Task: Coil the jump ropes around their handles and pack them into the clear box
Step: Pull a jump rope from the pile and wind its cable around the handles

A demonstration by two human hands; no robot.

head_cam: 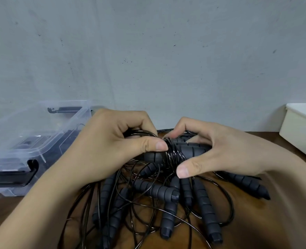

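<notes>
- Your left hand (112,144) grips the paired handles (190,150), thumb on the wound cord (172,156); your right hand (216,150) curls round their other end.
- Loose jump ropes (159,193) lie heaped on the table (274,212).
- The clear box (32,139), at your left, holds dark shapes you cannot make out.

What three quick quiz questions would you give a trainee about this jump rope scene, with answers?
1. True or false: the left hand and the right hand both hold the handle bundle.
2. The clear box sits: A) to the person's left, B) to the person's right, C) in the hands.
3. What is wound round the bundle?
Key: 1 true; 2 A; 3 black cord.
</notes>
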